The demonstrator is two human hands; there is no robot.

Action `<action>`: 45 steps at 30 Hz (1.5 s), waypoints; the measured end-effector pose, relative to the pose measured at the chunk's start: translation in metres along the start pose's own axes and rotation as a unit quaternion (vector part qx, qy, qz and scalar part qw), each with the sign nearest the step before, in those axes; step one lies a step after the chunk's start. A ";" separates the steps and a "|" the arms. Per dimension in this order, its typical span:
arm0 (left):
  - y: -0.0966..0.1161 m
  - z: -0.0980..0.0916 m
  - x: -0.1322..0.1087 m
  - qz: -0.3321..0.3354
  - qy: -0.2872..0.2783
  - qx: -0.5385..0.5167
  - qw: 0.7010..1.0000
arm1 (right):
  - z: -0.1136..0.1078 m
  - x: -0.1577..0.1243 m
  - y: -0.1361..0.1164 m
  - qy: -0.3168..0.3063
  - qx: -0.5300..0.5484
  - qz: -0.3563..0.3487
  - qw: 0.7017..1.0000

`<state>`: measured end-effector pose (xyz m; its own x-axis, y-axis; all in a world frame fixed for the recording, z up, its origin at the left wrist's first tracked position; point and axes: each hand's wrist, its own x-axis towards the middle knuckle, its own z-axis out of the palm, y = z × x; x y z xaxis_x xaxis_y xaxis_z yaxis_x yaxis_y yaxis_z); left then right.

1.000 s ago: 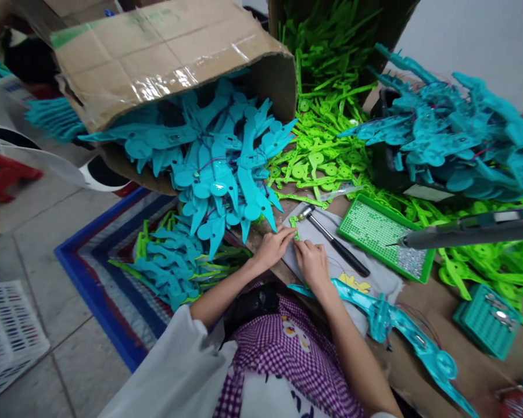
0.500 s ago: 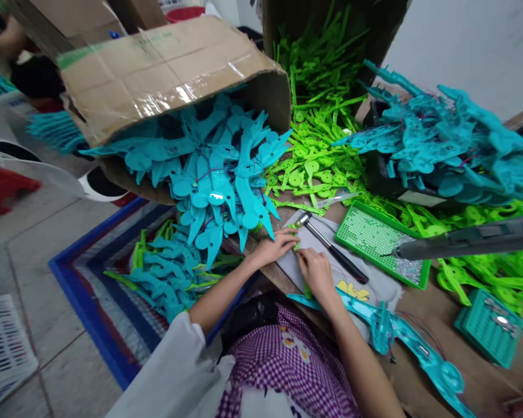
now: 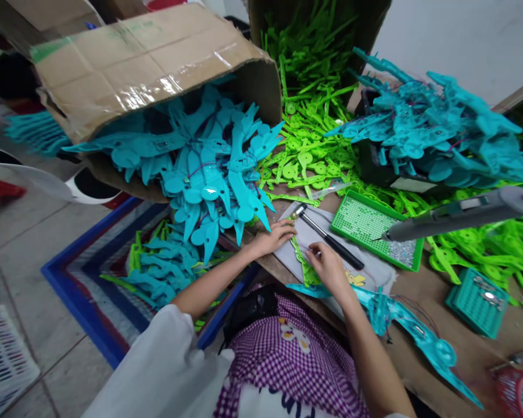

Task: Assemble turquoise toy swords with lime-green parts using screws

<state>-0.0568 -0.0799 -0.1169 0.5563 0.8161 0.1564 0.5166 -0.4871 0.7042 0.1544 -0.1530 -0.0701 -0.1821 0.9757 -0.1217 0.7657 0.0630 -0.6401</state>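
On a grey cloth [image 3: 293, 210] lies a long green plastic piece [image 3: 304, 264]. The fingers of my left hand [image 3: 275, 237] are closed on its upper end, beside the head of a hammer [image 3: 333, 241]. My right hand [image 3: 326, 264] is just right of the green piece, its fingers curled; a thin line shows near the fingertips, and whether they grip it is unclear. Below my right forearm lies a long teal part [image 3: 412, 328] with thin wires. A bit of yellow [image 3: 356, 279] shows beside my right wrist.
A green tray [image 3: 344, 232] with small metal pieces lies right of the hammer, under a grey powered driver [image 3: 453, 216]. A cardboard box [image 3: 152, 58] spills teal parts at left. Green parts [image 3: 314, 165] pile behind. Teal baskets [image 3: 479, 302] and a red basket [image 3: 512, 386] sit at right.
My right hand has moved away from the green piece, uncovering more of it. My left hand remains at its upper end. The whole view has shifted slightly.
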 end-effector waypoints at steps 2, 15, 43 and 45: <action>0.000 0.001 -0.002 0.006 0.012 0.006 1.000 | -0.005 0.000 0.003 -0.020 0.007 -0.020 1.000; 0.008 0.005 -0.007 0.012 0.056 0.015 0.998 | -0.018 0.013 0.007 -0.142 0.019 -0.063 0.988; 0.001 0.009 -0.009 0.003 0.052 0.027 0.998 | -0.017 0.054 0.004 -0.369 0.174 0.040 0.912; 0.001 0.010 -0.009 -0.001 0.052 0.022 0.998 | -0.017 0.046 0.011 -0.338 0.191 0.018 0.922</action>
<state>-0.0548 -0.0907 -0.1242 0.4863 0.8436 0.2278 0.5473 -0.4973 0.6731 0.1646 -0.1039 -0.0697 -0.6017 0.6148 -0.5099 0.5290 -0.1717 -0.8311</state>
